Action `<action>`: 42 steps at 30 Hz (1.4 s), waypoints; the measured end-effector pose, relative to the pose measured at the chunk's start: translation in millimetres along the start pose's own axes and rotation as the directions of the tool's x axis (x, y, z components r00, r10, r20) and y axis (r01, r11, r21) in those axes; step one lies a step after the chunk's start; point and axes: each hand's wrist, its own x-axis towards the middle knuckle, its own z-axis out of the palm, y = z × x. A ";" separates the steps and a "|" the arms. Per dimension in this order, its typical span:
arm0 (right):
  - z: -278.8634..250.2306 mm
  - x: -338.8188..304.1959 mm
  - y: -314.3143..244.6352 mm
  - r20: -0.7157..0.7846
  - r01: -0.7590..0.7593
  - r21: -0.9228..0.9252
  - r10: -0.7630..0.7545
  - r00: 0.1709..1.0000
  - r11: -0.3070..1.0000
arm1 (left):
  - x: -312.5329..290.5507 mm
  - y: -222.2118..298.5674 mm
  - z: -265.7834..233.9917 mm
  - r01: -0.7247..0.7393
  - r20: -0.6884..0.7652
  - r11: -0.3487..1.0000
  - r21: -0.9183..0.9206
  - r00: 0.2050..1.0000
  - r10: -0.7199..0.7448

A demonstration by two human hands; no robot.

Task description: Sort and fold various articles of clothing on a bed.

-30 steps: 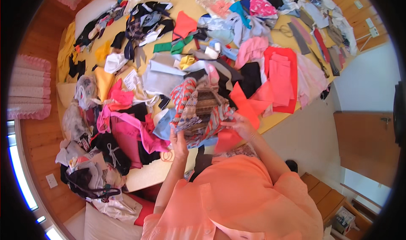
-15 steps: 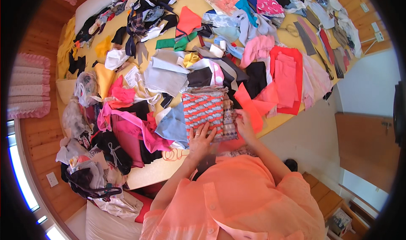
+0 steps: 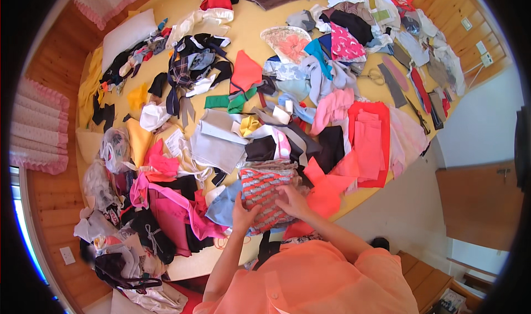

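Note:
In front of me lies a folded knitted fabric [image 3: 265, 189], striped in orange-red and grey. It sits tilted and slightly rumpled near the table's front edge. My left hand [image 3: 243, 214] is against its left side, with thumb and forefinger apart and the thumb over the fabric. My right hand [image 3: 294, 201] rests over the right part of the same piece, fingers spread on top. A greyish patterned cloth beside it is mostly hidden by my right hand. Light blue denim [image 3: 225, 204] touches the left side, and coral-red cloth [image 3: 323, 195] lies to the right.
Piles of cloth cover much of the yellow table [image 3: 243, 29]. Behind the knit lie grey fabric [image 3: 218, 142] and a yellow roll [image 3: 250, 126]. Pink cloth [image 3: 171, 214] and plastic bags [image 3: 115, 149] crowd the left. Scissors [image 3: 417, 115] lie near the right edge.
My right hand has moved from the knit's right edge onto its top. My left hand has shifted to its left side. The knit has tilted, and the view has shifted, showing more of the far table.

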 end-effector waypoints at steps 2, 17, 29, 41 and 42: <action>-2.7 4.1 4.6 0.063 -0.064 0.075 0.060 0.996 0.995 | -1.6 21.7 4.2 0.060 0.211 0.866 -0.497 0.976 0.054; -39.7 1.1 6.7 0.421 -0.595 0.780 0.540 0.728 0.193 | -8.9 35.8 40.7 0.132 0.309 0.886 -0.444 0.951 0.013; -54.0 9.7 -35.2 0.460 -0.568 0.756 0.355 0.814 0.324 | -7.5 51.3 30.2 0.503 0.657 0.487 -0.714 0.722 0.218; -46.3 31.5 -80.8 -0.111 -0.040 0.487 0.108 0.988 0.873 | -14.3 65.6 -10.0 0.458 0.561 0.472 -0.753 0.822 0.098; -53.1 32.9 -88.1 -0.090 -0.014 0.587 0.082 0.993 0.809 | -13.2 70.7 -12.8 0.427 0.580 0.551 -0.717 0.804 0.131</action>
